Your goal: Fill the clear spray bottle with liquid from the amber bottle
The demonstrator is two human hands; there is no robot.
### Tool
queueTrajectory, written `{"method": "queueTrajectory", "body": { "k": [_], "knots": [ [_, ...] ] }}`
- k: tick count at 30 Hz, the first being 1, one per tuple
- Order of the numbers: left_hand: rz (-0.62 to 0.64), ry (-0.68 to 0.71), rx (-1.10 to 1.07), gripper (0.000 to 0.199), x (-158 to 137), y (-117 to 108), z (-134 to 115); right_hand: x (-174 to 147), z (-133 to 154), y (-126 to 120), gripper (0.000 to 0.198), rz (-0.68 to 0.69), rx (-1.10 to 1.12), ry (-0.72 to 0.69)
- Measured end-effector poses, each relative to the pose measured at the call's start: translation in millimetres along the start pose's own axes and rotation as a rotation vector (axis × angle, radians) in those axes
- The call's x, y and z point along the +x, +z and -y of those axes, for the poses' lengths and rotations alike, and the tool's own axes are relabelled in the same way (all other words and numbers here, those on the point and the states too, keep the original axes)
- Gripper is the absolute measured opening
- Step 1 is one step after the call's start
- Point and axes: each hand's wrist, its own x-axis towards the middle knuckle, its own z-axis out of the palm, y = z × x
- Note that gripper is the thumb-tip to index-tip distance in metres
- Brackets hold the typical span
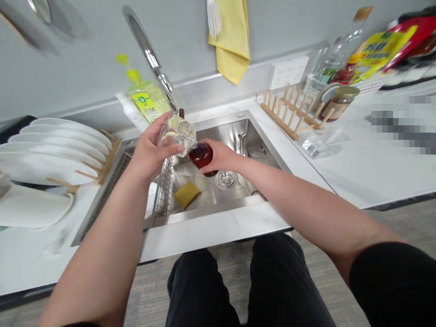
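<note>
Over the sink [238, 131], my left hand [153, 147] is closed around a clear glass [179, 131], which is tilted. My right hand [221, 156] grips a dark red-brown bottle [200, 155], its narrow neck pointing at the glass. Neck and glass overlap in view, and I cannot tell whether they touch. A yellow-green sponge [186, 194] lies on the sink floor below my hands, left of the drain [225, 180]. The faucet [150, 54] rises behind the glass.
White plates [61, 145] stand in a wooden rack at left, near a white pitcher [37, 206]. A green soap bottle [145, 93] is behind my left hand. To the right are a wooden rack [296, 109], a jar [342, 102] and a crumpled clear plastic piece [323, 143]. A yellow cloth [233, 43] hangs behind.
</note>
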Motion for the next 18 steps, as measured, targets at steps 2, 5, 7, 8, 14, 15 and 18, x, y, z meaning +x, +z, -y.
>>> {"method": "queueTrajectory", "body": {
  "k": [2,5,7,8,14,15,18],
  "knots": [
    [-0.013,-0.01,-0.061,0.104,-4,0,12,1,-3,1,0.088,0.014,-0.015,0.015],
    [-0.021,-0.033,-0.136,0.096,-9,1,29,1,-6,1,0.09,0.021,-0.043,0.023],
    [-0.028,-0.037,-0.191,0.091,-10,1,39,1,-8,1,0.091,0.023,-0.052,0.018],
    [-0.028,-0.033,-0.224,0.09,-11,1,43,1,-9,1,0.092,0.026,-0.052,0.014],
    [0.03,-0.036,-0.353,0.082,-13,-9,58,0,-17,-1,0.092,0.013,-0.037,-0.012],
    [0.029,-0.037,-0.353,0.08,-14,-10,59,0,-19,-2,0.091,0.013,-0.041,-0.018],
    [0.008,-0.033,-0.357,0.074,-16,-7,60,1,-23,-5,0.092,0.016,-0.026,-0.024]
  ]
}}
